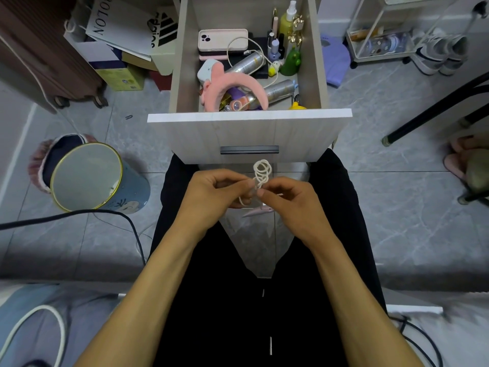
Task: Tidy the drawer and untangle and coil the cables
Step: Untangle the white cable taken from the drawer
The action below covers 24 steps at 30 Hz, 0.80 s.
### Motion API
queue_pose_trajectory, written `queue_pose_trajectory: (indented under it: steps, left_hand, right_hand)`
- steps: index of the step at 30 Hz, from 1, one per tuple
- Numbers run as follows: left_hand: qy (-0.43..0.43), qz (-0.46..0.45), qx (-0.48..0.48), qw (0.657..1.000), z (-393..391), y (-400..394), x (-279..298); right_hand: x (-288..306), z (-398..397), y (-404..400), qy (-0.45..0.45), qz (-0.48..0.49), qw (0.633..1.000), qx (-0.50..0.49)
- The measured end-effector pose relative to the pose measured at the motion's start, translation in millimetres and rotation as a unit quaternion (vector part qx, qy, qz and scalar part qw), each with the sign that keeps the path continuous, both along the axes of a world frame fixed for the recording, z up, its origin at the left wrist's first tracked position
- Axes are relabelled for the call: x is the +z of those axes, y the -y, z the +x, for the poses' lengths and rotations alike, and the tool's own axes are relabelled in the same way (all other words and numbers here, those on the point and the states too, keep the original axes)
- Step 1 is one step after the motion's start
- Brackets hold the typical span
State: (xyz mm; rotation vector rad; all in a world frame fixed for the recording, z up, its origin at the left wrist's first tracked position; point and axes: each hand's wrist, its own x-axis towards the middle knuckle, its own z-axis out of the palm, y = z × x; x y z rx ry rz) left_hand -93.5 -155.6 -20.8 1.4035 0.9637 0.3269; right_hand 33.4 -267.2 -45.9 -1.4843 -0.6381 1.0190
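I pinch the white cable coil (262,172) with left hand (214,190) and right hand (287,196) below the drawer (248,131), apparently securing its loops.

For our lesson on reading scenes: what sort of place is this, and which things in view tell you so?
Probably a bedroom or dorm room at home: an open drawer of toiletries with a pink phone, sneakers on the tiled floor, and a suitcase beside stacked boxes.

Drawer (182,62) open from above, left strip of its floor bare, but headband (232,87), spray cans (248,63), phones (223,39) and bottles (287,19) crowd centre and right; bin (87,176) stands left on floor.
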Motion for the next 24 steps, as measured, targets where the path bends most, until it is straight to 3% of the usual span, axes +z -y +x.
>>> queue_pose_trajectory:
  steps: [15,24]
  left_hand:
    - [-0.043,0.187,-0.024,0.981,-2.0,0.2,-10.3]
    - [-0.056,0.431,-0.125,0.892,-1.7,-1.5,-10.5]
  right_hand:
    - [-5.4,4.3,2.4,0.017,-0.031,0.999,-0.008]
    - [2.4,3.4,3.9,0.024,-0.035,0.999,-0.010]
